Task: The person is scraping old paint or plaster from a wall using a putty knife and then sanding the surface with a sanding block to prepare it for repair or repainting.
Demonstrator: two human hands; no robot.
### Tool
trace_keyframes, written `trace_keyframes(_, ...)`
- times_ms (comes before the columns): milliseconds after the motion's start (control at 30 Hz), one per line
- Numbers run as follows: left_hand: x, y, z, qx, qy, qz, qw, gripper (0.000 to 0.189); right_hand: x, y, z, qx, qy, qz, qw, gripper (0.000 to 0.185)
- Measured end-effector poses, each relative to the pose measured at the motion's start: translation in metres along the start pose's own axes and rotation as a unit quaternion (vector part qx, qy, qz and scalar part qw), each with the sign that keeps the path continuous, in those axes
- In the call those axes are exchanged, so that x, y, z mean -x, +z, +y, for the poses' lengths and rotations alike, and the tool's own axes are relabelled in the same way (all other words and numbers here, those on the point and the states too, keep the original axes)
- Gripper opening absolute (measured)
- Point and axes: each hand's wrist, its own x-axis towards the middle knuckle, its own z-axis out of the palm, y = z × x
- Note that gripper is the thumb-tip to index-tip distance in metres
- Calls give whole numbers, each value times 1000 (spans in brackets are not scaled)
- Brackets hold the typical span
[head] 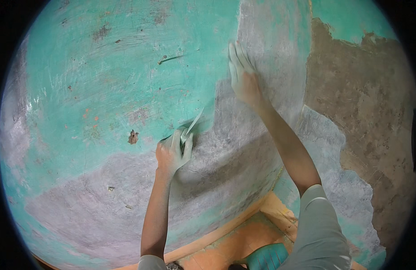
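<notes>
Turquoise paint covers much of the plastered wall (143, 87) before me, with bare grey-white plaster (100, 195) below and to the right. My left hand (172, 150), pale with dust, grips a thin-bladed scraper (196, 121). Its blade points up and right, close to a border between paint and plaster. Higher and to the right, my right hand (244, 76) lies flat against the wall with its fingers extended upward. Dust coats those fingers too. They rest at the upright border of the turquoise paint; the palm side is hidden.
A nail (163, 60) sticks out of the painted wall. Left of my left hand is a chipped hole (133, 137). On the right, past the wall corner, brown exposed render (359, 101) shows. Below lie an orange floor (224, 249) and a teal object (267, 258).
</notes>
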Motion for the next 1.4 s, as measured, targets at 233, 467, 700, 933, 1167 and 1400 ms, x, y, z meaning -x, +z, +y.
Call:
trace_keyframes(233, -3, -2, 3, 9, 3, 1, 1000, 16, 52, 24, -26, -28, 39, 40, 998, 55)
trace_keyframes(467, 0, -3, -4, -21, 24, 2, 999, 17, 74, 16, -32, 36, 42, -23, 998, 55)
trace_keyframes(700, -1, 0, 1, -3, 15, -2, 1000, 18, 36, 13, -4, 1, 53, 25, 998, 55)
trace_keyframes(933, -2, -1, -3, -16, 25, -13, 999, 19, 97, 11, -38, 41, 61, -56, 996, 56)
trace_keyframes(1167, -1, 4, 1, 1, 16, -9, 1000, 18, -1, 4, -4, 0, 30, 16, 999, 56)
trace_keyframes(1400, -1, -4, -6, 8, 20, -7, 1000, 15, 83, 25, -46, -41, 5, 15, 999, 57)
